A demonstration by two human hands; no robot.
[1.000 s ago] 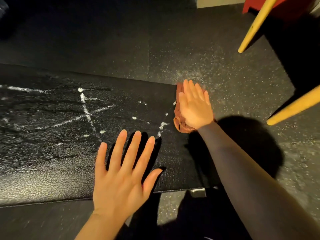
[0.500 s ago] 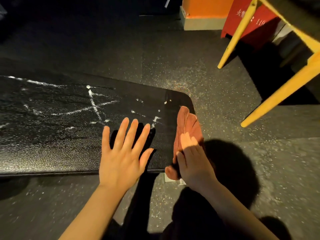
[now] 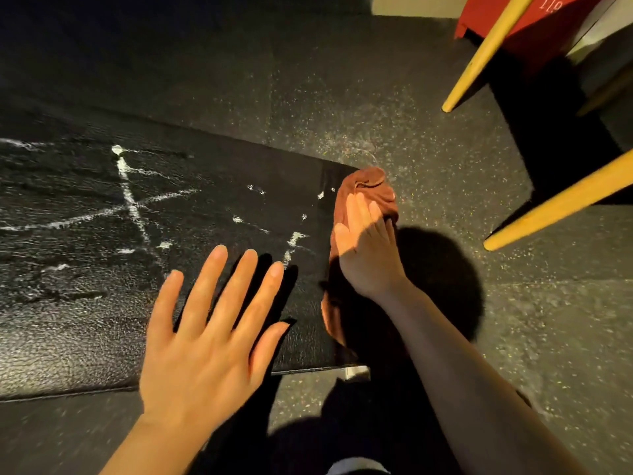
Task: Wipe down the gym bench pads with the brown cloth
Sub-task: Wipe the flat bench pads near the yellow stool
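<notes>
Nearest the camera, the left hand (image 3: 209,341) lay spread over the near edge of the pad (image 3: 85,330), fingers straight and fanned, gripping nothing; whether the palm touched the black vinyl could not be told. Just right of it, at the pad's right end, the right hand (image 3: 364,250) pressed flat on the cloth (image 3: 368,186), fingers extended along the fabric rather than curled round it. The brown cloth was draped over that end of the pad, bunched at the far corner and trailing down the end face toward the near corner, below the wrist. A small pale metal piece (image 3: 356,371) showed under the pad's near right corner.

Left of the hands, the pad's top carried white chalky streaks (image 3: 128,197), two lines crossing, with smaller flecks nearer the cloth. Beyond the pad lay the speckled dark floor (image 3: 308,97), dusted pale just past the cloth. Far right of the pad, two yellow legs (image 3: 486,56) slanted down to the floor. Behind them sat a red box (image 3: 548,18) with white digits, upside down and cut off, seemingly "119".
</notes>
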